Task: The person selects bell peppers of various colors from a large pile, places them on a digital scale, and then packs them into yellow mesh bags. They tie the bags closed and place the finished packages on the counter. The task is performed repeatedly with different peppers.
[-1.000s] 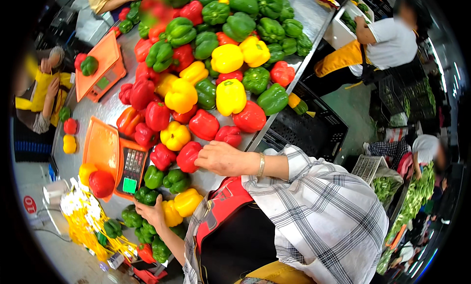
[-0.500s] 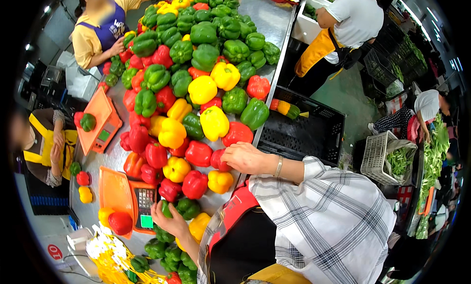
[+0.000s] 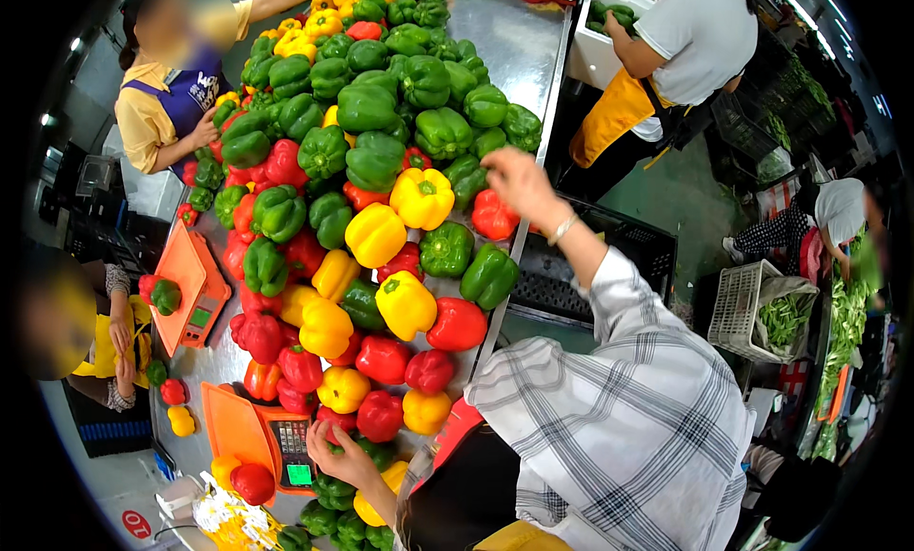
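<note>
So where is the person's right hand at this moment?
In the head view, the right hand is stretched out over the far right side of the pepper pile, just above a red pepper near the steel table's edge.

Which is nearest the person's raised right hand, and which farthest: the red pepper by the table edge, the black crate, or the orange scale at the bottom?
From the right hand, in the head view:
1. Red pepper, just under the hand at the table edge.
2. Black crate, below the forearm, off the table's right side.
3. Orange scale, far down by the left hand.
</note>
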Demonstrator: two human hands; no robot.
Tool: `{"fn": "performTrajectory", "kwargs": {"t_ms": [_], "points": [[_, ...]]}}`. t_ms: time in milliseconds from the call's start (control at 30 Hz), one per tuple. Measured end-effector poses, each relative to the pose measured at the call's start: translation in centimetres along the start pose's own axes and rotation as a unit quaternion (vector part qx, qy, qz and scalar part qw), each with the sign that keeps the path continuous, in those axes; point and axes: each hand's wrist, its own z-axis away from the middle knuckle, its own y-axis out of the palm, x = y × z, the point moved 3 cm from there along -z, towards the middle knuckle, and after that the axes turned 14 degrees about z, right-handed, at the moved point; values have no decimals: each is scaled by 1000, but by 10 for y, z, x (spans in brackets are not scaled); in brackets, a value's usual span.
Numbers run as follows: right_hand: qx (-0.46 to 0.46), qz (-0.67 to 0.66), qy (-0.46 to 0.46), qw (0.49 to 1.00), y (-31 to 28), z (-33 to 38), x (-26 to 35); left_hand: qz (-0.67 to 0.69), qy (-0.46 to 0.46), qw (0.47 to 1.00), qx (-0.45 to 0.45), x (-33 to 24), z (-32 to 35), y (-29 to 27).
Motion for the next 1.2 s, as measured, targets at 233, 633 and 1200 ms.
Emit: {"fn": "performTrajectory", "kwargs": {"t_ms": [233,633,1200], "points": [[117,-63,78,988,3,-32,-40,6,-5,1000,15,-26,-20,34],[127,-103,86,983,12,-4,-42,23,24,998,56,-47,-49,69],[110,-139,15,984,39,-55,-14,61,-3,997,38,-63,-55,92]]}}
